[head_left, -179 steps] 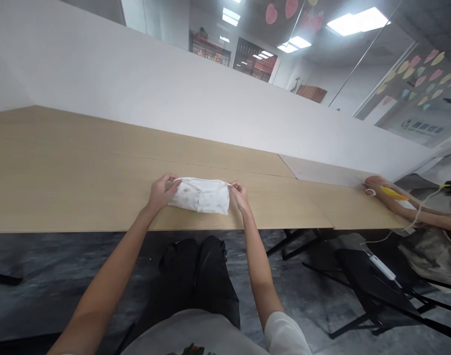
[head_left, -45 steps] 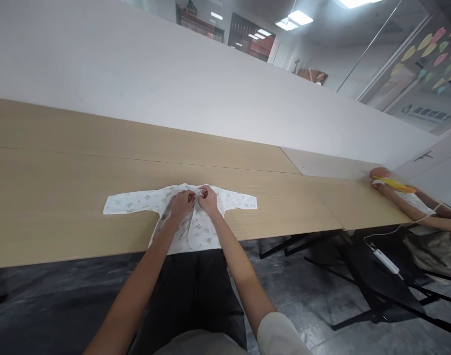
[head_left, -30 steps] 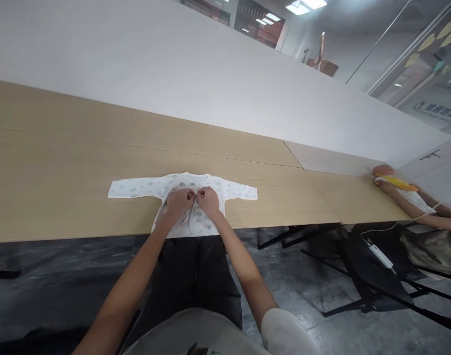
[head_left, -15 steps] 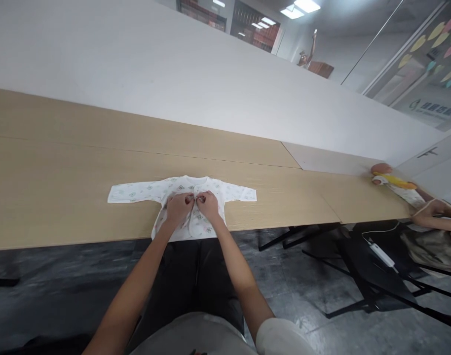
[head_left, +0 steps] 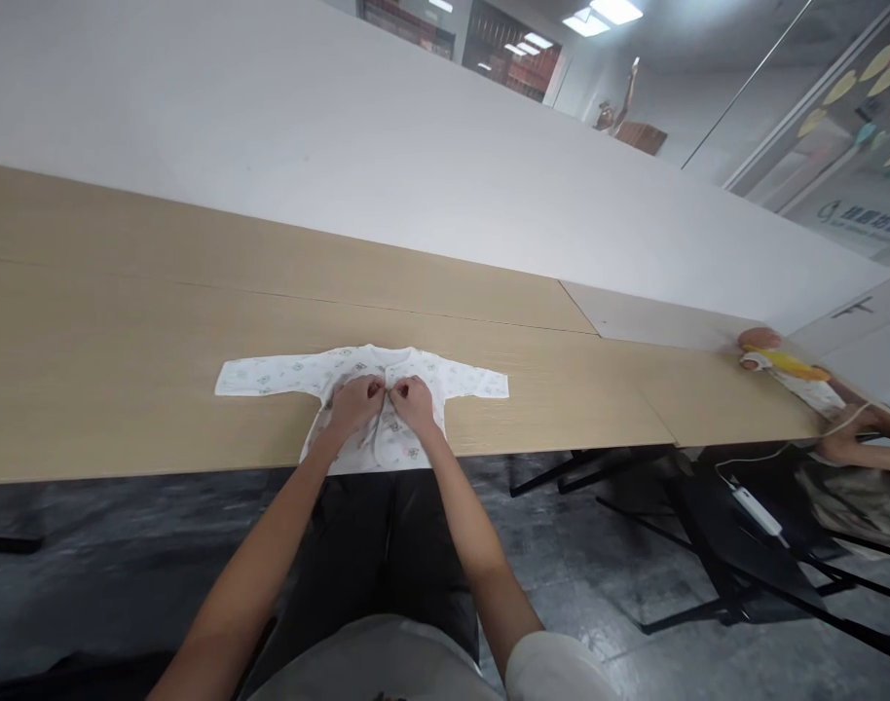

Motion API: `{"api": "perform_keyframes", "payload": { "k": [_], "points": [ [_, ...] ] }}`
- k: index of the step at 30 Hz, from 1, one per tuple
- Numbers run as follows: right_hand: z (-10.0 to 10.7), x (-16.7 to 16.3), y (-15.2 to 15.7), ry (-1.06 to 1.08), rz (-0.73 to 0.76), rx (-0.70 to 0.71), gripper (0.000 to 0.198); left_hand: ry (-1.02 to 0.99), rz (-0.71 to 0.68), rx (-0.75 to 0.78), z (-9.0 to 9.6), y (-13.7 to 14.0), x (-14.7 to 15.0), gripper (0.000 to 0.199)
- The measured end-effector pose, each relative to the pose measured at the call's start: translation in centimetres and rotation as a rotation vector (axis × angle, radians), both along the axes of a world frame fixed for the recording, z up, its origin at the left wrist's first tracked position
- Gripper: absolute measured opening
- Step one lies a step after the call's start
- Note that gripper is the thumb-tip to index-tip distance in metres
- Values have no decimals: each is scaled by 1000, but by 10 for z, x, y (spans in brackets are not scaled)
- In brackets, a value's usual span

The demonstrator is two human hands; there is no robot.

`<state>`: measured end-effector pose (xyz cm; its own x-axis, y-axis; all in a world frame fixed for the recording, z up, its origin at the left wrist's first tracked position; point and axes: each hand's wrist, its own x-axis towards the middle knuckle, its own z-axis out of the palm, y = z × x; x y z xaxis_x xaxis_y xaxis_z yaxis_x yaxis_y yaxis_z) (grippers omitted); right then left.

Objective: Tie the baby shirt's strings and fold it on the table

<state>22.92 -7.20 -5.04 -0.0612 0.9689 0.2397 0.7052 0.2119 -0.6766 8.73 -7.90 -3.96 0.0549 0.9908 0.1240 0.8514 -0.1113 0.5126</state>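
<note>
A small white baby shirt (head_left: 405,450) with a scattered print lies face up on the table, sleeves spread to both sides and its hem at the table's front edge. My left hand (head_left: 356,401) pinches the left side of its front opening at chest height. Just across from it, my right hand (head_left: 414,401) pinches the other front edge. The fingertips of both hands almost meet over the opening. Whatever small fastening may lie between them is hidden by the fingers.
The long wooden table (head_left: 138,341) runs along a white partition wall (head_left: 270,146). At the far right, another person's hands (head_left: 846,438) are beside a doll-like thing with yellow on it (head_left: 788,363). A black folding chair (head_left: 737,545) with a white power strip (head_left: 758,511) stands below.
Both my hands keep their pinch on the shirt front, with only slight finger movement. The view has shifted a little. At far right, the other person's hand has moved.
</note>
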Motion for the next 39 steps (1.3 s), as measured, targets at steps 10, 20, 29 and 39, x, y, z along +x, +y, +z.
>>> {"api": "perform_keyframes", "payload": {
  "k": [10,20,29,39],
  "points": [
    [6,1,2,130,18,-55,18,-244,-202,29,0,12,-6,30],
    [15,-5,-4,134,-49,-104,22,-332,-114,23,0,8,0,25],
    [28,15,-17,145,-187,-139,19,-259,35,66,10,-6,-10,30],
    [25,4,-54,-221,118,-164,17,110,-93,-4,8,-53,-2,27]
  ]
}}
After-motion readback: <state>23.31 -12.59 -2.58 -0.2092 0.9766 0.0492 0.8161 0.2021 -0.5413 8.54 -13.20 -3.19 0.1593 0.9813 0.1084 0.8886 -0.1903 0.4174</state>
